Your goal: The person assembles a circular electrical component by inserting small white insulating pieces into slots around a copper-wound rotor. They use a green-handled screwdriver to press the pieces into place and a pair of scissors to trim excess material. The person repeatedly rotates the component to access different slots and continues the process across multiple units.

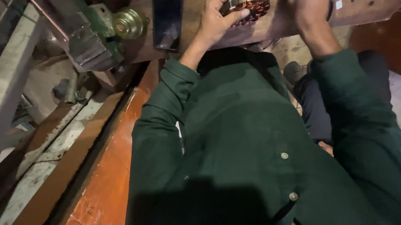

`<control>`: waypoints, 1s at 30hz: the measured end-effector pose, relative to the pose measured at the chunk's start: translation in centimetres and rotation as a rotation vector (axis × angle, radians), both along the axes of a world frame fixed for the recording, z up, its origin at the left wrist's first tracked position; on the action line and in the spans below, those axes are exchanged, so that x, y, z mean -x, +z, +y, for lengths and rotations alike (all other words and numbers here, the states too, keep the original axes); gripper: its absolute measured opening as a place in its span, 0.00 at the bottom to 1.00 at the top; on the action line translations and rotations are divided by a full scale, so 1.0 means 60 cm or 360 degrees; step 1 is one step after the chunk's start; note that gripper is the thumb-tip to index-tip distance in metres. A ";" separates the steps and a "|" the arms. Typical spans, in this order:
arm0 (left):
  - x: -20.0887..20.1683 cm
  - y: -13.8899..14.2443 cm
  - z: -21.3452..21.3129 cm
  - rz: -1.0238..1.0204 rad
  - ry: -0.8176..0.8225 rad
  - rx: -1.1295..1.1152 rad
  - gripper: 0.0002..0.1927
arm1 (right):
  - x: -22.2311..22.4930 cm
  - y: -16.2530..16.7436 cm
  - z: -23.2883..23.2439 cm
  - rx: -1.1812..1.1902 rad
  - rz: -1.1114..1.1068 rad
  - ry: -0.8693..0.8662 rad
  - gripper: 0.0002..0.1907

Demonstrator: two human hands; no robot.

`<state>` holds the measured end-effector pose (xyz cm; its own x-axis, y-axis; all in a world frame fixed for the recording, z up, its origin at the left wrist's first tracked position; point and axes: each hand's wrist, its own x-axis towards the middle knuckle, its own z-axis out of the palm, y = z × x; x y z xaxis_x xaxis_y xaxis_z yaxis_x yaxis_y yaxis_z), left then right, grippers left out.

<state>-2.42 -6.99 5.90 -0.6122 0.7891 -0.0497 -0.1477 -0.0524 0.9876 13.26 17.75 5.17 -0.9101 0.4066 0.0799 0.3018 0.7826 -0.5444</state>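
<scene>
The fingers (237, 14) of the left hand (216, 21) are curled around a round metal ring with copper windings (246, 7), the thumb pressed on its near face and the other fingers wrapped over its far edge. The ring is held at the far side of the scene, against the worn brown table (370, 0).

The right hand (312, 3) lies flat on the table just right of the ring; whether its fingers are spread or closed on anything cannot be told, since they are cut off by the top edge.

The ring is judged stiff and fairly heavy for its size. Its copper windings are probably delicate, so the outer metal rim is the safer place to be gripped.

One ring is counted, two hands, and one green vise (96, 38) with a single brass-coloured knob (128, 23) at the far left.
</scene>
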 end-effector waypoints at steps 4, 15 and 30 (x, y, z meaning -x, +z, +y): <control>0.002 -0.004 0.000 -0.0123 -0.0032 -0.0129 0.22 | 0.016 0.140 -0.075 0.0497 0.0440 0.0097 0.08; -0.014 -0.039 0.023 -0.0350 0.0039 0.0039 0.13 | 0.090 0.216 -0.105 -0.0145 0.0494 0.0831 0.10; 0.000 -0.002 0.015 0.0066 0.0076 0.0174 0.14 | 0.070 0.197 -0.057 0.0493 0.0100 0.0674 0.11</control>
<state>-2.42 -6.06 5.78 -0.6523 0.7503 -0.1073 -0.1063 0.0497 0.9931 9.08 14.30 16.99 -0.9971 0.0175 0.0738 -0.0464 0.6287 -0.7763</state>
